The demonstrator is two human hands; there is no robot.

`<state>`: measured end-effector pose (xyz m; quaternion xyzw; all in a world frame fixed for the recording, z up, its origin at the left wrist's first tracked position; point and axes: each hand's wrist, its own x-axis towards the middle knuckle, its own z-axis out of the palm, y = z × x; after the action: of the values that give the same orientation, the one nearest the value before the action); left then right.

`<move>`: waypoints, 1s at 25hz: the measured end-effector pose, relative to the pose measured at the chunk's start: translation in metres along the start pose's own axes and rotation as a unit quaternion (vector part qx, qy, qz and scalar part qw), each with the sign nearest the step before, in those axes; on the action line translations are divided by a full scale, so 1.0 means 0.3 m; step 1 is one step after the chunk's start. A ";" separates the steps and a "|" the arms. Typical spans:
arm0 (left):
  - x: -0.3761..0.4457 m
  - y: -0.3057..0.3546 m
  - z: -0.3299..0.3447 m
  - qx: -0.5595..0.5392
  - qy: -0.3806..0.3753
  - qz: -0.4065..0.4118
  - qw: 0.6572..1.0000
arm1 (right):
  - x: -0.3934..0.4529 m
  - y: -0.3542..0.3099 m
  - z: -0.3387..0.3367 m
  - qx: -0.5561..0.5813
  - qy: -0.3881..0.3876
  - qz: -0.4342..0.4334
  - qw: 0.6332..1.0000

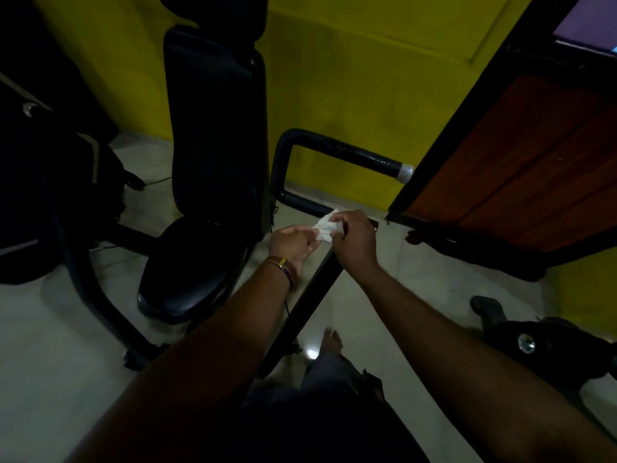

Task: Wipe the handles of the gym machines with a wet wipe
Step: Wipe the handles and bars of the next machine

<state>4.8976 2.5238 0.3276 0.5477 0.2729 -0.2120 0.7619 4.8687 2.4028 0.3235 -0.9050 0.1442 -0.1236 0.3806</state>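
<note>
White crumpled wet wipe (325,226) is pinched between left hand (293,243) and right hand (354,238) just over the lower black padded handle bar (300,202), seemingly being readied; next, wrap it round that bar.

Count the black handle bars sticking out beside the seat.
2. The upper handle bar runs right from the backrest to a silver-capped end. The lower handle bar runs toward the hands, its far end hidden behind the wet wipe. Others may be out of view.

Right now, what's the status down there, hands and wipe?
Both hands on the wet wipe: right hand grips it, left hand pinches its edge. Wipe at the lower handle bar. Nothing in the way.
</note>
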 end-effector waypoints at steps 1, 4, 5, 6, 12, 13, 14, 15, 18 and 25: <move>0.035 0.005 0.018 -0.010 0.013 -0.009 1.000 | 0.036 0.015 0.005 -0.008 -0.001 -0.018 1.000; 0.115 0.018 0.060 -0.045 0.035 -0.027 0.998 | 0.140 0.051 0.034 -0.009 -0.028 -0.079 0.996; 0.134 0.020 0.072 -0.057 0.034 -0.032 0.997 | 0.173 0.062 0.050 -0.036 -0.045 -0.103 0.993; 0.148 0.022 0.088 -0.066 0.039 -0.036 0.996 | 0.206 0.074 0.074 -0.098 -0.060 -0.112 0.987; 0.213 0.038 0.137 -0.078 0.120 -0.041 0.989 | 0.247 0.140 0.097 -0.354 -0.161 -0.174 0.905; 0.229 0.041 0.134 -0.076 0.133 -0.039 0.988 | 0.246 0.158 0.075 -0.367 -0.162 -0.184 0.897; 0.244 0.045 0.127 -0.080 0.141 -0.042 0.986 | 0.246 0.165 0.058 -0.378 -0.164 -0.189 0.891; 0.255 0.048 0.121 -0.091 0.149 -0.042 0.984 | 0.246 0.156 0.059 -0.384 -0.171 -0.187 0.888; 0.284 0.043 0.103 -0.097 0.145 -0.050 0.983 | 0.261 0.053 0.140 -0.315 -0.166 -0.172 0.918; 0.282 0.086 0.112 -0.098 0.143 -0.034 0.984 | 0.261 0.140 0.078 -0.338 -0.150 -0.288 0.883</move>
<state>4.9840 2.4979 0.2997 0.4856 0.4172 -0.1290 0.7573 4.9420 2.3622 0.2862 -0.9881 -0.1488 -0.0341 0.0168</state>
